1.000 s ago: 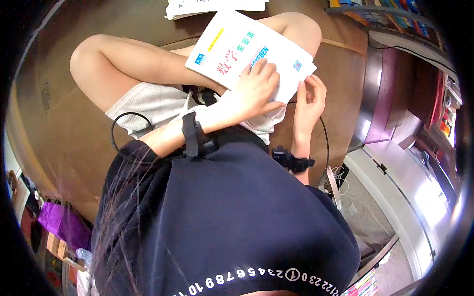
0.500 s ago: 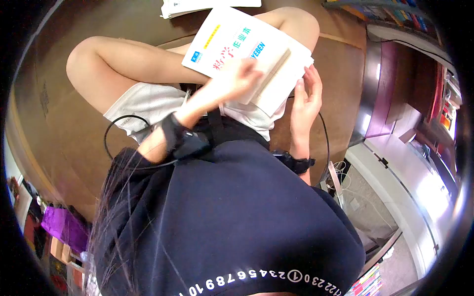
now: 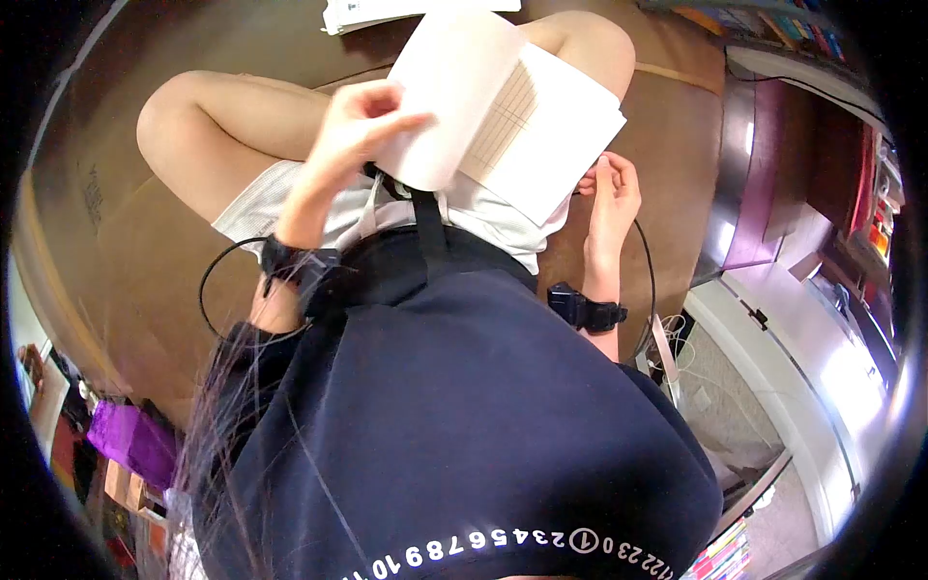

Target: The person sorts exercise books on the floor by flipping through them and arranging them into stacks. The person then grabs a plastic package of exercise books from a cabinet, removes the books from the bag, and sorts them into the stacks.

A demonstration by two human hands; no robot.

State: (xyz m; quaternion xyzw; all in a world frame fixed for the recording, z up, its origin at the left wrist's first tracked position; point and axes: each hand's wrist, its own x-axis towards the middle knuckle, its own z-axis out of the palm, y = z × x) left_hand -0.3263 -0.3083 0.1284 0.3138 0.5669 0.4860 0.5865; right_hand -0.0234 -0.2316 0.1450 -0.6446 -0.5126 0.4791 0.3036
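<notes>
A white booklet lies open across the lap, tilted, with a ruled grid page partly showing. Its front cover is lifted and curves over toward the left. My left hand is closed on the left edge of that cover, thumb over it and fingers curled, slightly blurred. At the booklet's right edge my right hand is closed, with thumb and fingers pinching near the corner. Part of its fingertips is hidden by the pages. Both wrists wear black straps with small devices.
Crossed legs frame the booklet on a brown surface. More white papers lie beyond it. A black cable runs by the right wrist, and another loops at the left forearm. Books stand at the upper right; a purple item is at the lower left.
My left hand has moved from the printed cover to the left, turning the cover open and exposing the ruled page. My right hand has stayed by the booklet's right edge.
</notes>
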